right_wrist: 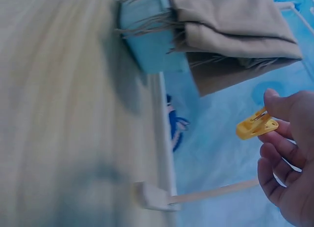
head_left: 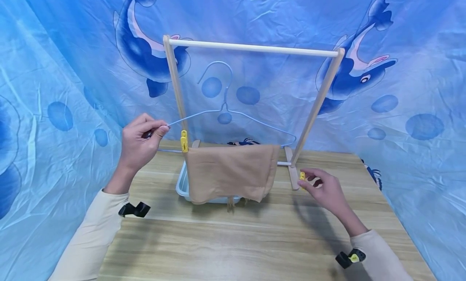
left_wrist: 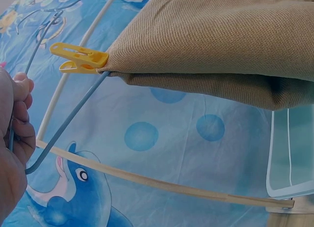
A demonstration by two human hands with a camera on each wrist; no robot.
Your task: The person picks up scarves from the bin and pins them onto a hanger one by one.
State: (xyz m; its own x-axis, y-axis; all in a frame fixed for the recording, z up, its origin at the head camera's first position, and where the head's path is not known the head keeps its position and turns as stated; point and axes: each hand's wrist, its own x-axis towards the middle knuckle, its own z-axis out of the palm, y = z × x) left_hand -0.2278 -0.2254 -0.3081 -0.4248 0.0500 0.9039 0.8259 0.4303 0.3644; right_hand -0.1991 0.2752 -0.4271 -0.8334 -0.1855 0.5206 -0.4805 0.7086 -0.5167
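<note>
A blue wire hanger [head_left: 251,116] is held up by its left end in my left hand [head_left: 140,141], whose fingers curl round the wire. Over the hanger's lower bar hangs a folded tan scarf [head_left: 233,171] with fringed ends. One yellow clothespin [left_wrist: 81,58] clips the scarf's left edge to the bar. To the right of the scarf, my right hand [head_left: 324,188] pinches a second yellow clothespin [right_wrist: 257,125] between thumb and fingers, apart from the cloth. The hanger's hook points up and touches nothing.
Behind the hanger stands a wooden rack with a white top rail [head_left: 255,48] and wooden side posts [head_left: 318,107]. A light blue basin [head_left: 182,184] sits partly under the scarf on the wood-grain table [head_left: 233,244]. Blue dolphin-print cloth [head_left: 276,13] surrounds the table.
</note>
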